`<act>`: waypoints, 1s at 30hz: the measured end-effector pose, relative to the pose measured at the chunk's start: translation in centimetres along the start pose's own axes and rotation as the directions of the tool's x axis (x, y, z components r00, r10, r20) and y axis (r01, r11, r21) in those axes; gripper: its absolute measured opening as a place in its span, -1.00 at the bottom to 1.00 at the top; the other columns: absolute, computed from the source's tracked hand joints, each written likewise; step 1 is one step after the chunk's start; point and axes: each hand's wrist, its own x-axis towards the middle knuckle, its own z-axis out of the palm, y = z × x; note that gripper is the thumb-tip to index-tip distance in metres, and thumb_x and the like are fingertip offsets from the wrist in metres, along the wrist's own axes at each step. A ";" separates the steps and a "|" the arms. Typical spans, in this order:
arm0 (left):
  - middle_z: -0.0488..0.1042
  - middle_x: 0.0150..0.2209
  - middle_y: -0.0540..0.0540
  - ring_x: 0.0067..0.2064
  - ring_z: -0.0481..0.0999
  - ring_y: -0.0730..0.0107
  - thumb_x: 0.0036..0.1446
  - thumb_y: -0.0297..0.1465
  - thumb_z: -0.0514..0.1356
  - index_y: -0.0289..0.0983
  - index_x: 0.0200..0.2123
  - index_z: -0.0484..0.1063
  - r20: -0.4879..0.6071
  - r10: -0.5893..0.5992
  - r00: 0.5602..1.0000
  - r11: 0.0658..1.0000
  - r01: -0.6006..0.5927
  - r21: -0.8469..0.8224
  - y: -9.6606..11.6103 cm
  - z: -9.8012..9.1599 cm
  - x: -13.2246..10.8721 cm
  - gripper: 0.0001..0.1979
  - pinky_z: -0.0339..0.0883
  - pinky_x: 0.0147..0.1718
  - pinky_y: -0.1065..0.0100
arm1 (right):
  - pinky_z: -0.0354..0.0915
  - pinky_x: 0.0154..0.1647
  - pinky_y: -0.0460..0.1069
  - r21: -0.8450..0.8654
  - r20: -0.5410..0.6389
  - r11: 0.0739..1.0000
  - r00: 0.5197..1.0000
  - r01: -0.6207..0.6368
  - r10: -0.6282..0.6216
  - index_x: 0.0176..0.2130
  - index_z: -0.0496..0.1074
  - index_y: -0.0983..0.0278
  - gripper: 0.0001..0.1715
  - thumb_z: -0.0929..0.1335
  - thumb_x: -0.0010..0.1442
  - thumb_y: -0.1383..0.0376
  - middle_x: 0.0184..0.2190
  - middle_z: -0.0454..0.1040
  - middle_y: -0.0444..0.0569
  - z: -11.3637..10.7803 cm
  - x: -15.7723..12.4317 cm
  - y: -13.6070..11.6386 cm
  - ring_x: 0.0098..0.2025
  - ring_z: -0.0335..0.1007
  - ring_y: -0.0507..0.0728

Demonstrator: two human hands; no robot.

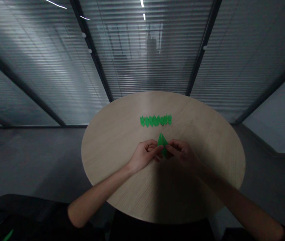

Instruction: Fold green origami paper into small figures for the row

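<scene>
Left hand (pixel 144 155), right hand (pixel 183 153) pinch paper (pixel 162 140), table (pixel 207 134) centre

I am pinching a green folded paper piece (pixel 161 140) between my left grip (pixel 145 155) and right grip (pixel 182 154) over the round table (pixel 112 140), a row of green folded pieces (pixel 156 120) lying just beyond.

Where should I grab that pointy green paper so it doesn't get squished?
Probably pinch the green paper by its wide lower part, coming in from both sides, as the left hand and right hand do above the table. Its narrow tip points away and looks thin, so it would likely bend.
</scene>
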 end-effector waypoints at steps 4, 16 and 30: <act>0.55 -0.49 -0.07 -0.49 0.54 0.48 0.12 -0.16 0.36 -0.34 -0.38 0.39 -0.011 0.006 1.000 1.000 -0.006 -0.003 0.0 0.0 0.0 -0.64 0.46 -0.49 0.47 | 0.37 -0.37 -0.01 0.017 0.029 1.000 0.999 -0.026 0.025 -0.36 0.46 0.28 -0.60 0.44 0.15 -0.01 -0.49 0.49 -0.08 0.1 -0.1 0.0 -0.45 0.43 0.06; 0.49 -0.51 -0.03 -0.53 0.51 0.48 0.16 -0.09 0.31 -0.36 -0.30 0.42 -0.001 0.057 0.998 0.995 -0.057 0.087 0.3 -0.2 -0.1 -0.59 0.44 -0.51 0.45 | 0.31 -0.44 -0.06 -0.035 0.213 0.999 0.977 -0.013 0.020 -0.33 0.43 0.31 -0.54 0.43 0.19 -0.05 -0.48 0.43 -0.10 -0.1 -0.2 0.0 -0.48 0.36 0.01; 0.40 -0.68 0.02 -0.66 0.35 0.55 0.21 -0.06 0.26 -0.32 -0.43 0.36 0.016 0.079 0.997 0.979 -0.080 0.187 0.2 -0.4 0.0 -0.57 0.17 -0.67 0.51 | 0.42 -0.48 -0.06 -0.039 0.316 0.999 0.948 -0.011 0.023 -0.21 0.41 0.31 -0.53 0.40 0.23 -0.06 -0.41 0.40 -0.10 -0.2 -0.5 -0.1 -0.50 0.34 0.00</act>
